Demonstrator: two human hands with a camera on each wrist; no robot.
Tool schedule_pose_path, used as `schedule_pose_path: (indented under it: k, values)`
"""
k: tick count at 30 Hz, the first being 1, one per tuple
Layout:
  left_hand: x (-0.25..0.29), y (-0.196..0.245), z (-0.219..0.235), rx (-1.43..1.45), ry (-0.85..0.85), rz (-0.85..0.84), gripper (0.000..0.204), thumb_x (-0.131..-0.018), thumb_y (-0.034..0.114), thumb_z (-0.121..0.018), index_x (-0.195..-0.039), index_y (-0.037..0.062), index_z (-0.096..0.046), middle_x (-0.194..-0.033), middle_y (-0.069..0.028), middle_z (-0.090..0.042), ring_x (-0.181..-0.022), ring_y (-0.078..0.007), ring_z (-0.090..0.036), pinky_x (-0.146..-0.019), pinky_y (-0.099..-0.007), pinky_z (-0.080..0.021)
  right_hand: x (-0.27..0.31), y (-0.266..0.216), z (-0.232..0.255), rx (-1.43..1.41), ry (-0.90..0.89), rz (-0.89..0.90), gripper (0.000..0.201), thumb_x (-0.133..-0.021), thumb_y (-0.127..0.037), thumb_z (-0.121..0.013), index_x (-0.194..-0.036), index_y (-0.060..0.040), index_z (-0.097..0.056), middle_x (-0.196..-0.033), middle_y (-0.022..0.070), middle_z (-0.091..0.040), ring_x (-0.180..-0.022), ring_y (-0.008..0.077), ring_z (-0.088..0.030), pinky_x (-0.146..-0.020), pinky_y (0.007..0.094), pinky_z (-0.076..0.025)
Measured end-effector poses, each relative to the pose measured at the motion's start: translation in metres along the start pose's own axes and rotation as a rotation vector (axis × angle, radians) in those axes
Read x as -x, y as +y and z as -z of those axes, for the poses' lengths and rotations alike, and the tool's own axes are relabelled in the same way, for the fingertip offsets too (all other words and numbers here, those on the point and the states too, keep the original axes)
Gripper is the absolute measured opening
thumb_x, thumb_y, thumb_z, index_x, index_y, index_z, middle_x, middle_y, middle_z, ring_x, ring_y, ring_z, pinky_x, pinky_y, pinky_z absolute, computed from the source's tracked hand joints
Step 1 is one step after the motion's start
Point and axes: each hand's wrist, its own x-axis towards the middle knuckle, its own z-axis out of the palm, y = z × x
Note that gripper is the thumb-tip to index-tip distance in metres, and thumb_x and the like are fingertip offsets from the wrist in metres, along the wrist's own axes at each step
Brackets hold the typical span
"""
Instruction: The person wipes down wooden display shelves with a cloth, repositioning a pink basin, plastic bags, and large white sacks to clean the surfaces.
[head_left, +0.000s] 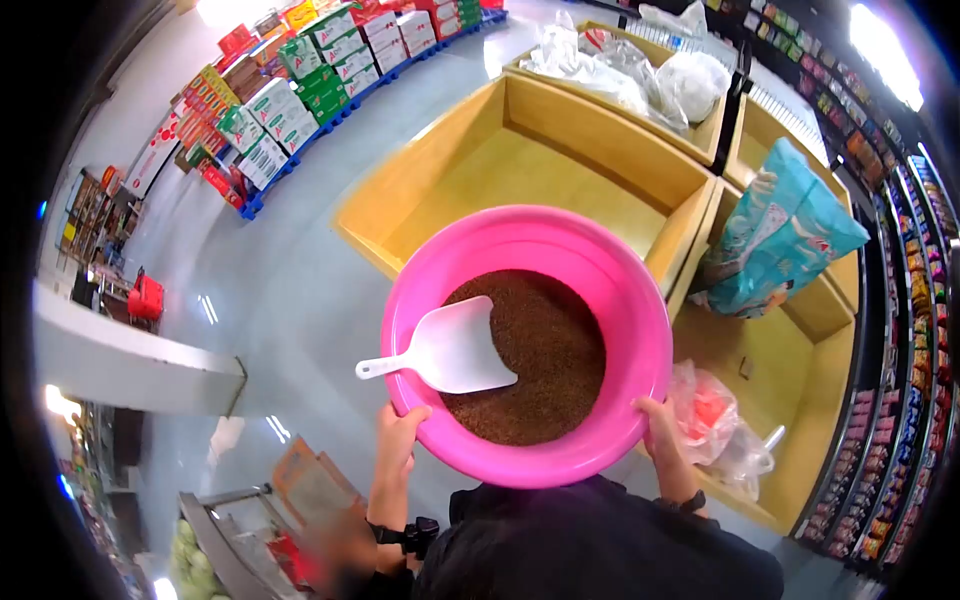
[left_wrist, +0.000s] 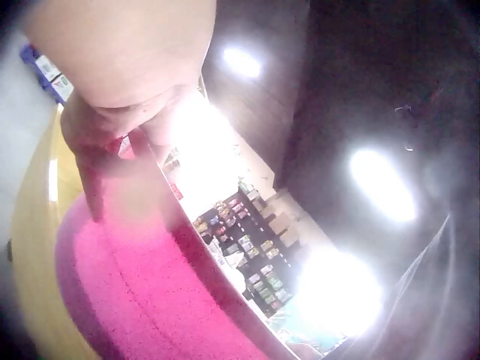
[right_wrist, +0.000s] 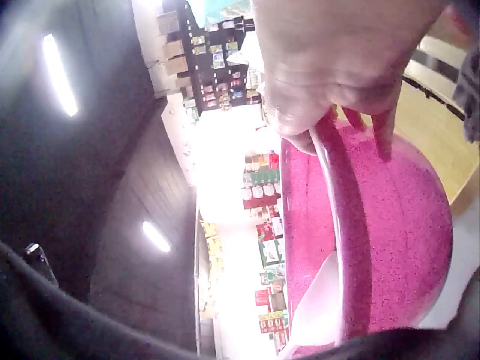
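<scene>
A large pink basin [head_left: 530, 228] is held up in front of the body, with brown grain-like stuff [head_left: 548, 350] covering its bottom. Across its left side lies a white plastic scoop [head_left: 452, 345], its handle poking out over the rim. My left hand [head_left: 400, 440] grips the rim at the lower left. On the opposite side, my right hand [head_left: 660, 432] holds the rim, thumb on top. The right wrist view shows the fingers of the right hand [right_wrist: 352, 67] curled under the rim, with part of the white scoop inside. In the left wrist view the left hand [left_wrist: 124, 60] clasps the pink edge.
Wooden bins [head_left: 600, 165] stand ahead and to the right. One holds a teal bag [head_left: 785, 235] and clear plastic bags [head_left: 715, 420]; another at the back holds white bags [head_left: 620, 75]. Stacked cartons [head_left: 330, 60] stand far left, a white pillar [head_left: 140, 350] nearer. Shelves line the right.
</scene>
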Motion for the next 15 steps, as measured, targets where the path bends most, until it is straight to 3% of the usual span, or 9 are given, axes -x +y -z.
schedule_pose_path:
  k: [6, 9, 10, 12, 15]
  values:
    - [-0.149, 0.066, 0.031, -0.023, -0.064, 0.003, 0.023, -0.07, 0.001, -0.062, -0.092, -0.0045, -0.056, -0.082, -0.0067, -0.06, -0.072, -0.0139, -0.057, -0.065, -0.0267, -0.046, -0.054, -0.026, -0.132, 0.005, 0.041, -0.039, 0.03, -0.066, -0.004, -0.059, -0.094, 0.0041, -0.054, -0.076, 0.0081, -0.058, -0.06, 0.0147, -0.055, -0.054, 0.0255, -0.044]
    - [-0.228, 0.101, 0.023, -0.024, -0.162, 0.088, 0.028, -0.071, 0.001, -0.062, -0.097, -0.0049, -0.054, -0.084, -0.0083, -0.059, -0.074, -0.0161, -0.058, -0.067, -0.0287, -0.048, -0.106, -0.016, -0.173, -0.001, 0.113, -0.013, 0.028, -0.066, -0.003, -0.058, -0.093, 0.0044, -0.054, -0.079, 0.0089, -0.059, -0.064, 0.0152, -0.056, -0.057, 0.0256, -0.045]
    - [-0.211, 0.095, 0.019, -0.03, -0.16, 0.084, 0.03, -0.071, 0.002, -0.063, -0.098, -0.005, -0.053, -0.085, -0.0089, -0.059, -0.075, -0.0165, -0.059, -0.066, -0.0292, -0.049, -0.103, -0.008, -0.157, -0.049, 0.067, 0.034, 0.028, -0.067, -0.003, -0.057, -0.094, 0.0041, -0.053, -0.078, 0.0085, -0.058, -0.065, 0.0148, -0.056, -0.056, 0.0253, -0.045]
    - [-0.298, 0.117, 0.013, -0.055, -0.21, 0.126, 0.032, -0.071, 0.003, -0.063, -0.1, -0.0049, -0.052, -0.088, -0.0095, -0.059, -0.076, -0.0171, -0.059, -0.065, -0.0295, -0.049, -0.144, -0.019, -0.209, -0.062, 0.09, 0.01, 0.031, -0.068, -0.003, -0.057, -0.098, 0.0032, -0.052, -0.076, 0.0066, -0.056, -0.066, 0.014, -0.056, -0.057, 0.025, -0.045]
    - [-0.391, 0.118, -0.003, -0.072, -0.313, 0.18, 0.032, -0.071, 0.003, -0.064, -0.1, -0.0041, -0.052, -0.087, -0.0089, -0.059, -0.075, -0.0169, -0.059, -0.065, -0.0291, -0.049, -0.195, -0.01, -0.242, -0.064, 0.152, -0.011, 0.033, -0.068, -0.003, -0.057, -0.1, 0.0027, -0.05, -0.077, 0.0054, -0.055, -0.066, 0.0138, -0.056, -0.058, 0.0261, -0.046]
